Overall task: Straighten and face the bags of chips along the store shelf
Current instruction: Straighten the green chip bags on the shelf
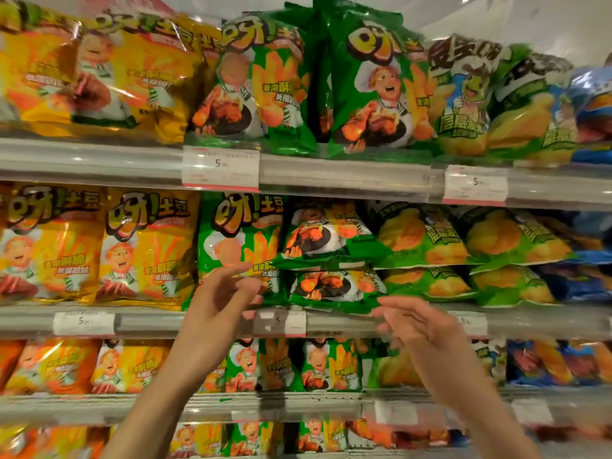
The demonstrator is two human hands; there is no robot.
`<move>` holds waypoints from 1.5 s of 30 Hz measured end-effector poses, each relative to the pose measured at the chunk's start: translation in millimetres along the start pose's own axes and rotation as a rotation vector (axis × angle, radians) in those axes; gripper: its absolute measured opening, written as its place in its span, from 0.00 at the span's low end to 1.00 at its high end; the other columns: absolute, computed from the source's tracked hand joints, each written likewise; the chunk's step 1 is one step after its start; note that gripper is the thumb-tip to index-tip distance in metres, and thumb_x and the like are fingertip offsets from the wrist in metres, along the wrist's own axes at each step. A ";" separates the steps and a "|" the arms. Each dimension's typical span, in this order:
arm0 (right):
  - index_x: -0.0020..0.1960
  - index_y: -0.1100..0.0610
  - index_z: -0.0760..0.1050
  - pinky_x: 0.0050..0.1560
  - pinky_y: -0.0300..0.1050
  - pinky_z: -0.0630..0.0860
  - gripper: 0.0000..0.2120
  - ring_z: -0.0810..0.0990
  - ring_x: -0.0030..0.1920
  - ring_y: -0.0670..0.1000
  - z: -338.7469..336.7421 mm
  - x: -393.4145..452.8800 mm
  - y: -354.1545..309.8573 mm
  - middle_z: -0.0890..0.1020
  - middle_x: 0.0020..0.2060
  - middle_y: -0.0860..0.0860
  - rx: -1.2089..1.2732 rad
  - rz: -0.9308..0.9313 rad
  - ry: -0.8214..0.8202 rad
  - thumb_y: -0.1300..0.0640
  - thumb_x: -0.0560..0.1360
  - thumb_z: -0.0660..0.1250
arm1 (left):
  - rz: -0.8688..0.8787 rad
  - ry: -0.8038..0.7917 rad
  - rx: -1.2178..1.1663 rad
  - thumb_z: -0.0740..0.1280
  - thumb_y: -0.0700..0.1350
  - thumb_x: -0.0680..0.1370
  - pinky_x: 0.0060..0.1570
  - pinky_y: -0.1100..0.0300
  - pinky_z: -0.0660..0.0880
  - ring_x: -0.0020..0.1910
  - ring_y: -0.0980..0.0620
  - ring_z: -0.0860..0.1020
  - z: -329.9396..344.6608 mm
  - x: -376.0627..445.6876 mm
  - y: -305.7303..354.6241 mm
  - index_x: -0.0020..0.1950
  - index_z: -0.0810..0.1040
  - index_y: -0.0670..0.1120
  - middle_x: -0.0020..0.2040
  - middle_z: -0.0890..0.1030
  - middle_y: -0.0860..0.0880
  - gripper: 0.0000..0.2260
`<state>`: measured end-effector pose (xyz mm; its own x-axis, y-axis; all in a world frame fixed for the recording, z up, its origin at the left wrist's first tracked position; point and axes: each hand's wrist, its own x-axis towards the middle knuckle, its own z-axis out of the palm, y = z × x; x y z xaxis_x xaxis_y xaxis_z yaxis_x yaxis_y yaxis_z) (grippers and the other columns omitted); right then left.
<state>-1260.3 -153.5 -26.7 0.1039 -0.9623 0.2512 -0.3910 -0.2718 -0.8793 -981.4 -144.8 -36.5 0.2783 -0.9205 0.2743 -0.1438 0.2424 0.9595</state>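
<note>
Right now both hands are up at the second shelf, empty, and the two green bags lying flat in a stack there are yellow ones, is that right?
Not quite. The head view shows the two stacked flat bags, upper and lower, are green, not yellow. The rest holds: the left hand and right hand are both raised at the second shelf, holding nothing.

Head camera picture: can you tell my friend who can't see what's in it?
Two open hands, left hand and right hand, reach toward green chip bags lying flat and stacked on the middle shelf. Yellow bags stand upright to the left.
</note>
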 end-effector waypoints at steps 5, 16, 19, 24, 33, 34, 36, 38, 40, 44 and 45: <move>0.58 0.49 0.78 0.52 0.40 0.79 0.08 0.82 0.50 0.43 -32.0 30.0 -0.9 0.83 0.47 0.45 0.136 -0.131 0.102 0.54 0.79 0.66 | -0.017 0.025 0.050 0.65 0.58 0.77 0.53 0.59 0.78 0.58 0.55 0.79 41.1 19.2 25.9 0.67 0.73 0.57 0.61 0.78 0.54 0.19; 0.76 0.44 0.58 0.68 0.52 0.72 0.34 0.72 0.69 0.48 -8.3 105.8 -28.7 0.71 0.71 0.44 -0.080 -0.121 -0.071 0.31 0.75 0.59 | -0.139 -0.020 0.025 0.66 0.55 0.81 0.42 0.67 0.78 0.60 0.52 0.79 71.9 52.7 43.8 0.73 0.70 0.53 0.58 0.76 0.57 0.21; 0.77 0.45 0.58 0.69 0.48 0.68 0.36 0.69 0.71 0.48 -6.7 105.6 -34.9 0.69 0.73 0.45 -0.035 -0.071 -0.092 0.32 0.75 0.62 | -0.073 -0.051 0.028 0.67 0.52 0.80 0.44 0.65 0.81 0.60 0.55 0.79 69.5 54.9 46.0 0.70 0.73 0.53 0.62 0.79 0.52 0.18; 0.73 0.46 0.66 0.62 0.42 0.72 0.29 0.75 0.61 0.44 -15.0 101.8 -40.3 0.75 0.62 0.41 0.056 -0.024 -0.046 0.39 0.75 0.67 | 0.005 -0.115 0.037 0.69 0.52 0.78 0.49 0.62 0.81 0.60 0.58 0.79 60.5 42.3 43.7 0.66 0.77 0.57 0.61 0.80 0.55 0.16; 0.75 0.44 0.63 0.56 0.32 0.69 0.32 0.73 0.65 0.44 -2.8 106.3 -45.2 0.74 0.67 0.46 0.164 0.027 -0.146 0.42 0.74 0.70 | 0.012 -0.202 0.085 0.70 0.57 0.75 0.50 0.66 0.78 0.58 0.69 0.76 32.8 21.1 36.3 0.61 0.78 0.65 0.61 0.77 0.64 0.14; 0.75 0.45 0.63 0.49 0.27 0.71 0.32 0.74 0.63 0.43 -1.1 105.7 -45.5 0.75 0.65 0.46 0.160 0.027 -0.140 0.44 0.75 0.70 | 0.001 -0.216 0.074 0.70 0.57 0.74 0.47 0.68 0.78 0.56 0.70 0.77 31.2 20.3 36.9 0.61 0.77 0.64 0.60 0.77 0.63 0.15; 0.75 0.47 0.64 0.40 0.24 0.71 0.31 0.75 0.59 0.43 0.2 103.6 -45.3 0.76 0.63 0.46 0.179 0.027 -0.118 0.48 0.76 0.71 | -0.066 -0.213 0.003 0.68 0.60 0.73 0.47 0.64 0.78 0.54 0.64 0.80 29.7 24.0 39.3 0.62 0.77 0.61 0.57 0.80 0.58 0.18; 0.75 0.47 0.65 0.42 0.25 0.73 0.30 0.76 0.59 0.41 1.2 99.2 -45.6 0.76 0.64 0.45 0.225 0.019 -0.104 0.50 0.76 0.71 | -0.126 -0.191 -0.021 0.68 0.65 0.71 0.51 0.57 0.77 0.54 0.56 0.81 29.1 32.8 42.0 0.64 0.75 0.61 0.56 0.81 0.54 0.23; 0.75 0.47 0.65 0.52 0.31 0.74 0.30 0.76 0.63 0.42 2.1 94.1 -41.7 0.76 0.67 0.47 0.260 0.010 -0.100 0.51 0.76 0.71 | -0.176 -0.184 0.002 0.69 0.70 0.69 0.57 0.53 0.76 0.56 0.54 0.80 33.0 43.6 44.5 0.68 0.71 0.62 0.60 0.80 0.55 0.30; 0.74 0.46 0.67 0.56 0.34 0.73 0.29 0.74 0.61 0.33 2.7 80.7 -36.0 0.73 0.69 0.46 0.292 -0.017 -0.072 0.52 0.75 0.71 | -0.159 -0.222 0.119 0.64 0.66 0.77 0.60 0.55 0.71 0.62 0.54 0.74 47.4 49.7 59.5 0.77 0.59 0.62 0.64 0.73 0.59 0.31; 0.74 0.45 0.67 0.54 0.33 0.75 0.29 0.75 0.58 0.30 2.4 78.3 -34.7 0.74 0.69 0.45 0.295 -0.029 -0.065 0.53 0.75 0.71 | -0.164 -0.226 0.155 0.63 0.67 0.76 0.65 0.51 0.68 0.69 0.51 0.70 51.5 50.3 62.7 0.78 0.55 0.63 0.72 0.69 0.56 0.33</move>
<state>-1236.4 -219.4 22.4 0.1734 -0.9499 0.2600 -0.1059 -0.2805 -0.9540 -1025.3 -191.7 34.1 0.0945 -0.9924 0.0786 -0.2620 0.0514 0.9637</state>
